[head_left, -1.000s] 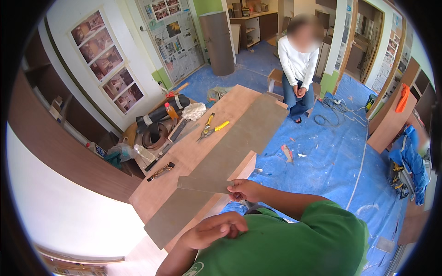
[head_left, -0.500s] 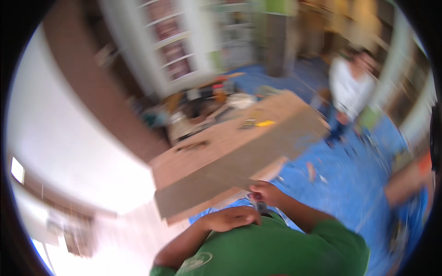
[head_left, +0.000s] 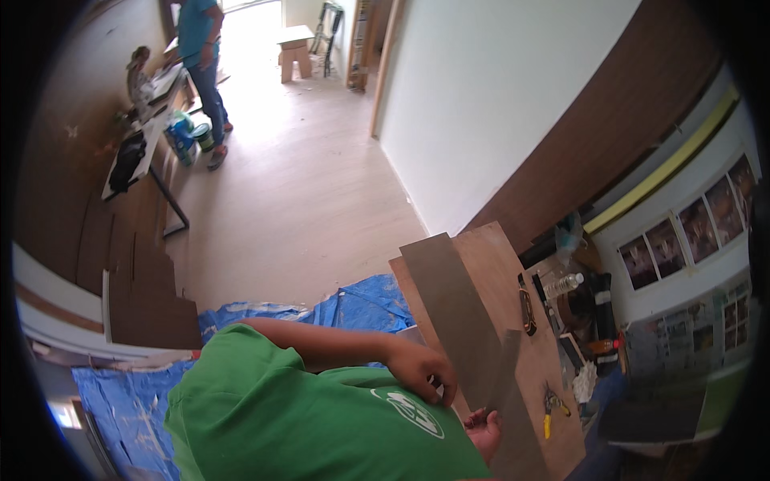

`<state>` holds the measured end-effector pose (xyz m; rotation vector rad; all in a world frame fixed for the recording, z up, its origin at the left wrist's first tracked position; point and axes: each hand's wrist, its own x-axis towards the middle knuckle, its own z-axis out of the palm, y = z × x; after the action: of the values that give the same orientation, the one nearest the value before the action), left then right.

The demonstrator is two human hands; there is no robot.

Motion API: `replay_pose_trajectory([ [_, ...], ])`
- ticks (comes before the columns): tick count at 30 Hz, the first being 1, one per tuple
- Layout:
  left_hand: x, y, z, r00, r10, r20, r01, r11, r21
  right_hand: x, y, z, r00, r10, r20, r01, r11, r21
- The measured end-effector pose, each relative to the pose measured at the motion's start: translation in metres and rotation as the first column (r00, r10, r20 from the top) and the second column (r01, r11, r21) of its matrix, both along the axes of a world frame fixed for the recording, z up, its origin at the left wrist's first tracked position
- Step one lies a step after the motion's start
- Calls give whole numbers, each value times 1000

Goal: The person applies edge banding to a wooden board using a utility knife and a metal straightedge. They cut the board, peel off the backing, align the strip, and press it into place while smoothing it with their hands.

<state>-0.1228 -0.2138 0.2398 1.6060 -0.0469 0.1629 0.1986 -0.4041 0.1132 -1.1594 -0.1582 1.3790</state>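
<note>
My left hand [head_left: 421, 373] is in front of my green shirt, beside the near edge of the board, its fingers curled inward. Whatever may lie in that curl is hidden. Lower and to the right, my right hand [head_left: 485, 434] is palm up with bent fingers around the end of a narrow grey-brown strip [head_left: 504, 365]. The strip slants up over a wider grey-brown panel [head_left: 451, 309], which lies along a plywood board [head_left: 539, 375]. On the plywood are yellow-handled pliers [head_left: 553, 407] and a slim dark-and-tan tool [head_left: 526, 305].
Blue sheeting [head_left: 361, 309] covers floor beside me. A clear bottle [head_left: 564, 284] and assorted tools crowd the board's far side. A white wall [head_left: 497, 104] rises beyond. Far left, a person [head_left: 200, 64] stands by a bench [head_left: 144, 156]; a stool [head_left: 295, 52] stands farther back.
My view has swung left, bringing the pale floor and another person into sight; the person in white has left view. My left hand's fingers are more curled.
</note>
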Motion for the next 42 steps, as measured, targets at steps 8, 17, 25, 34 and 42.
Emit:
replay_pose_trajectory([
  [8,42,-50,63,979,103,-175,-168,896,-411,114,19,-69,881,456,129,-374,836,-401],
  [17,76,-112,91,931,150,-333,-300,834,-464,129,16,-52,789,587,185,-515,794,-322],
  [25,88,-140,95,851,256,-459,-345,931,-120,153,8,-93,935,350,-54,-351,897,-270],
  [34,85,-155,83,849,348,-399,-388,921,-24,131,-13,-22,789,522,323,-454,850,-266],
  [42,57,-123,52,784,404,-470,-338,914,222,144,10,-59,948,314,49,-304,941,-149],
])
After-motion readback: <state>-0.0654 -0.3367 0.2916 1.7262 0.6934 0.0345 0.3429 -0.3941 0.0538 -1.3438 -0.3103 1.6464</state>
